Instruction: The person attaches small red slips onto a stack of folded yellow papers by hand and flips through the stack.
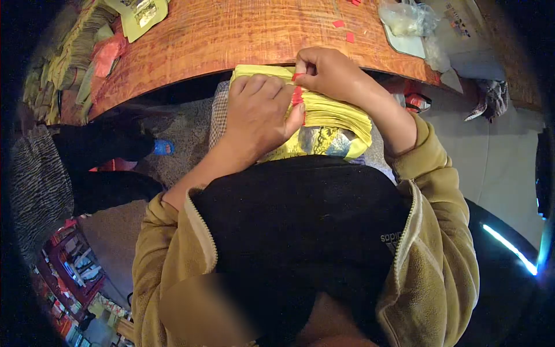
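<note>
A thick stack of yellow folded paper (335,110) lies across my lap against the table's near edge. Its lower face carries a dark and silver print. Red paper strips (298,95) run along the edge of the sheets between my hands. My left hand (257,113) lies over the left part of the stack, fingers stretched out on top and the thumb pressing near the red strips. At the top of the stack, my right hand (326,72) pinches a small red paper strip (297,76) between thumb and fingers.
The wooden table (231,40) curves across the front. On it lie a yellow printed sheet (139,17), small red paper pieces (350,37) and a clear plastic bag (407,20). Piled papers (66,69) stand at far left. Another person's leg and blue sandal (163,147) are at left.
</note>
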{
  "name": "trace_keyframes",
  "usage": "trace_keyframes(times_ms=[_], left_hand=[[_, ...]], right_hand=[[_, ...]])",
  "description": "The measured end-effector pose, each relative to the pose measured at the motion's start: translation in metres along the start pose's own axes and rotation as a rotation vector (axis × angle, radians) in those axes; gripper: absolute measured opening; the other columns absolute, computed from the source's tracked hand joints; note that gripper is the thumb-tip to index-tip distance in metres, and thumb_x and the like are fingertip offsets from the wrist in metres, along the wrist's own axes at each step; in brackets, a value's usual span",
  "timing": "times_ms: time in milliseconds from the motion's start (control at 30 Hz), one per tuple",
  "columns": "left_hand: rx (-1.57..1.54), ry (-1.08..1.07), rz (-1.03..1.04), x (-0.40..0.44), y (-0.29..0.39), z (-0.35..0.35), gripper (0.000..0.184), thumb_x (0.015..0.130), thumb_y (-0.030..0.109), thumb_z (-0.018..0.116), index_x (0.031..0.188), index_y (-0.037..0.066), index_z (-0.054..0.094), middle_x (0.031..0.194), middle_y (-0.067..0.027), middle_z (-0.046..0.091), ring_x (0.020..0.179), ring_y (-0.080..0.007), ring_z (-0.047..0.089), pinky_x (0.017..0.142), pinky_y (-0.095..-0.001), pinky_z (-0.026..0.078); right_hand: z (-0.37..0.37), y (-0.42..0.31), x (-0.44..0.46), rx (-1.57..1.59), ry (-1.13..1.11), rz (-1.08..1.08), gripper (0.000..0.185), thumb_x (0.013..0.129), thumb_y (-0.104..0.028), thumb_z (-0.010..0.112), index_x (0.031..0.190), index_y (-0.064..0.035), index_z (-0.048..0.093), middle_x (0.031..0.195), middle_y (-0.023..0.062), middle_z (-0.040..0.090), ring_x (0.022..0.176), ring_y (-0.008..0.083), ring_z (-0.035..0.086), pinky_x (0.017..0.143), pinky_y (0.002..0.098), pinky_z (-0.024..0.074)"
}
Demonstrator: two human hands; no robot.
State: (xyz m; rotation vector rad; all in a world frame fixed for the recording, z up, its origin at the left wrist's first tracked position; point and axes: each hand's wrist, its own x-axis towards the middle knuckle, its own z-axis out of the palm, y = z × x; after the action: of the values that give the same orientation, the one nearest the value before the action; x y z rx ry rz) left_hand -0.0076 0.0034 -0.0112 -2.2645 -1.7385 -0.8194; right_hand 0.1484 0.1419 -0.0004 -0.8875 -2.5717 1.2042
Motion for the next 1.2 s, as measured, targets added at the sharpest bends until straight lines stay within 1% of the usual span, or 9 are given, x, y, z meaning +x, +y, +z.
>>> trace_keyframes(times_ms=[67, 167, 333, 567, 700, 933, 1033, 1100, 1200], left_hand=[[-0.027, -0.038, 0.027, -0.001, 0.001, -0.003, 0.025, 0.08, 0.034, 0.071, 0.091, 0.011, 0.071, 0.088, -0.0021, 0.062, 0.09, -0.0201, 0.059, 0.084, -0.0395, 0.042], [-0.048, -0.095, 0.024, -0.003, 0.006, -0.006, 0.026, 0.081, 0.034, 0.07, 0.092, 0.01, 0.071, 0.089, -0.0024, 0.063, 0.091, -0.0205, 0.059, 0.084, -0.0397, 0.042], [-0.016, -0.149, 0.008, 0.002, 0.007, -0.006, 0.03, 0.082, 0.035, 0.071, 0.095, 0.007, 0.072, 0.09, -0.0034, 0.063, 0.093, -0.0222, 0.059, 0.085, -0.0408, 0.042], [-0.061, -0.041, -0.032, -0.002, 0.004, -0.001, 0.04, 0.079, 0.033, 0.075, 0.107, 0.005, 0.07, 0.1, -0.0096, 0.06, 0.101, -0.0294, 0.056, 0.089, -0.0451, 0.043], [-0.071, -0.055, -0.049, -0.001, 0.005, -0.002, 0.04, 0.079, 0.033, 0.075, 0.107, 0.005, 0.069, 0.106, -0.01, 0.058, 0.104, -0.03, 0.054, 0.089, -0.0453, 0.043], [-0.027, -0.078, -0.063, -0.001, 0.003, -0.002, 0.038, 0.082, 0.034, 0.072, 0.111, 0.01, 0.069, 0.109, -0.0075, 0.061, 0.106, -0.0285, 0.056, 0.09, -0.0442, 0.042], [-0.035, -0.093, -0.051, 0.001, 0.004, -0.003, 0.035, 0.083, 0.035, 0.07, 0.108, 0.011, 0.069, 0.105, -0.0062, 0.064, 0.102, -0.0272, 0.058, 0.089, -0.0432, 0.042], [-0.041, -0.108, -0.041, 0.002, 0.005, -0.003, 0.033, 0.084, 0.036, 0.068, 0.107, 0.012, 0.069, 0.102, -0.0055, 0.065, 0.1, -0.0265, 0.06, 0.088, -0.0427, 0.041], [-0.031, -0.073, -0.013, 0.002, 0.004, -0.001, 0.031, 0.085, 0.036, 0.066, 0.106, 0.013, 0.069, 0.098, -0.005, 0.066, 0.096, -0.026, 0.061, 0.087, -0.0423, 0.041]], right_hand=[[0.003, -0.002, -0.001, -0.097, 0.048, -0.022, 0.02, 0.083, -0.019, 0.072, 0.084, -0.0014, 0.062, 0.079, 0.014, 0.066, 0.078, 0.0326, 0.066, 0.069, 0.0426, 0.0511], [0.018, 0.008, -0.01, -0.078, 0.206, -0.104, 0.022, 0.085, -0.015, 0.074, 0.097, -0.0018, 0.063, 0.076, 0.0091, 0.062, 0.068, 0.0219, 0.06, 0.065, 0.0347, 0.0487], [-0.005, 0.014, -0.023, 0.013, 0.088, -0.009, 0.03, 0.086, -0.022, 0.072, 0.108, -0.0027, 0.064, 0.086, 0.014, 0.066, 0.079, 0.0241, 0.066, 0.07, 0.0379, 0.0506], [-0.01, 0.094, -0.025, -0.827, 0.632, -0.144, 0.023, 0.091, -0.005, 0.056, 0.11, 0.0045, 0.063, 0.121, 0.0167, 0.063, 0.107, 0.0377, 0.059, 0.094, 0.0448, 0.0464], [-0.02, 0.114, -0.007, -0.673, 0.679, -0.172, 0.012, 0.086, -0.013, 0.065, 0.089, -0.0009, 0.066, 0.097, 0.0178, 0.065, 0.094, 0.0374, 0.062, 0.083, 0.0472, 0.0503], [-0.033, 0.095, -0.004, -0.745, 0.713, -0.019, 0.015, 0.084, -0.016, 0.069, 0.089, -0.0022, 0.066, 0.092, 0.0174, 0.066, 0.088, 0.0401, 0.063, 0.076, 0.0489, 0.0512], [-0.033, 0.081, -0.011, -0.704, 0.669, -0.002, 0.018, 0.087, -0.019, 0.068, 0.091, -0.0019, 0.066, 0.089, 0.0181, 0.066, 0.084, 0.0398, 0.064, 0.074, 0.0474, 0.0516], [-0.022, 0.053, -0.014, -0.223, 0.41, 0.061, 0.02, 0.091, -0.02, 0.066, 0.094, -0.0006, 0.066, 0.087, 0.0198, 0.067, 0.083, 0.0382, 0.066, 0.073, 0.0439, 0.051], [-0.008, 0.035, -0.015, 0.039, 0.188, 0.051, 0.02, 0.096, -0.021, 0.064, 0.097, -0.0006, 0.067, 0.076, 0.0078, 0.063, 0.072, 0.0154, 0.059, 0.069, 0.0313, 0.0479]])
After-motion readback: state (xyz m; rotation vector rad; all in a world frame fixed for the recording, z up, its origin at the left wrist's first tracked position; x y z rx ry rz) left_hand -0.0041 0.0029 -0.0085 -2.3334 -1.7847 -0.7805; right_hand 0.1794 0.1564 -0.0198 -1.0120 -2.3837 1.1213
